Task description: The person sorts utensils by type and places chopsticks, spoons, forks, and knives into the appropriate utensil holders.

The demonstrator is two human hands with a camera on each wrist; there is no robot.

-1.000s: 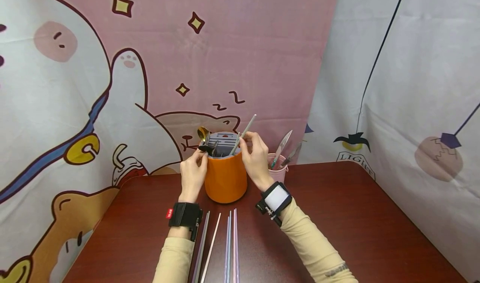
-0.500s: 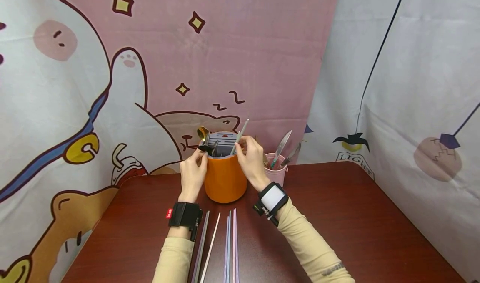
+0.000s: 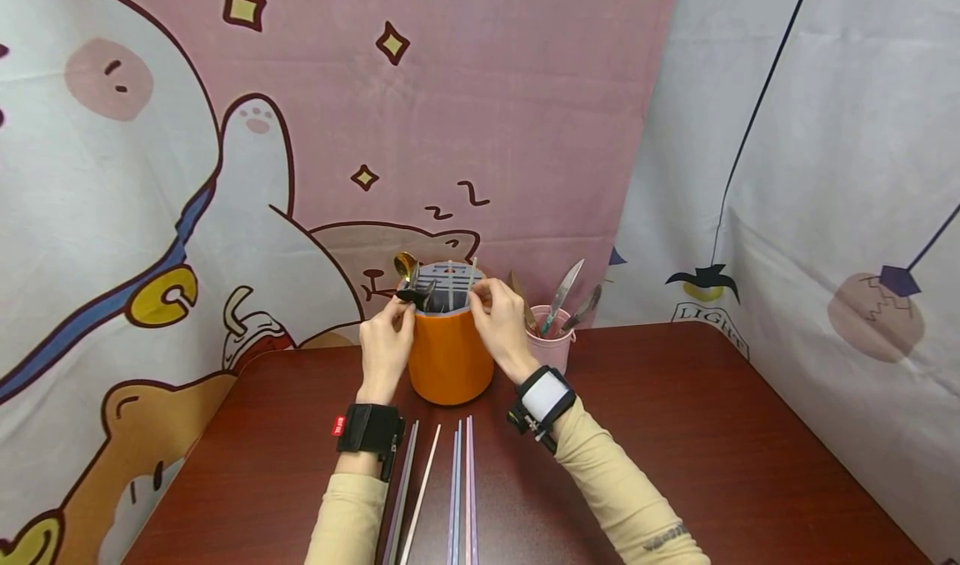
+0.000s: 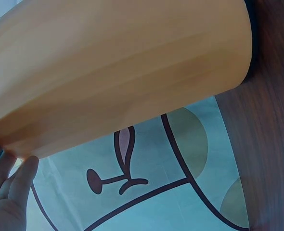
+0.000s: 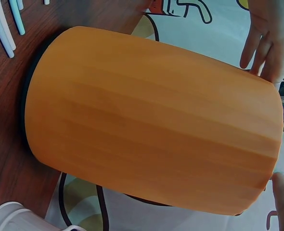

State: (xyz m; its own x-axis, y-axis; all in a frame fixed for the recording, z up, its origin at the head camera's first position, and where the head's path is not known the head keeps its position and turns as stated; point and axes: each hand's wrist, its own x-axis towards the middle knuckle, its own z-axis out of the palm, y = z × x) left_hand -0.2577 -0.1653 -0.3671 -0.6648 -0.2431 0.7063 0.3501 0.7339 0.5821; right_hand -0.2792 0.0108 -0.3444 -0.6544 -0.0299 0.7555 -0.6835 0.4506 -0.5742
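Observation:
An orange utensil holder (image 3: 450, 365) stands upright on the table. My left hand (image 3: 386, 340) grips its left rim, thumb and fingers at the edge beside a dark utensil (image 3: 411, 297). At the right rim is my right hand (image 3: 501, 319), fingers bent and thumb tip close to a pale chopstick (image 3: 473, 273); whether it pinches the stick or the rim is not clear. Another pale chopstick (image 3: 451, 286) stands in the middle of the holder. A gold spoon (image 3: 406, 265) pokes up at the left. In the right wrist view, fingertips (image 5: 282, 190) lie at the holder's rim.
A pink bucket (image 3: 551, 350) with a knife (image 3: 564, 294) and other utensils stands right of the holder. In front lie several chopsticks: grey ones (image 3: 403, 490), a cream one (image 3: 422, 490), blue ones (image 3: 456, 490) and pink ones (image 3: 471, 490). A printed cloth (image 3: 525, 132) hangs behind.
My right hand has moved slightly left and down to the rim. The pale chopsticks have swung leftward and lower, from slanting to nearly upright, and now stand apart. My left hand stays put.

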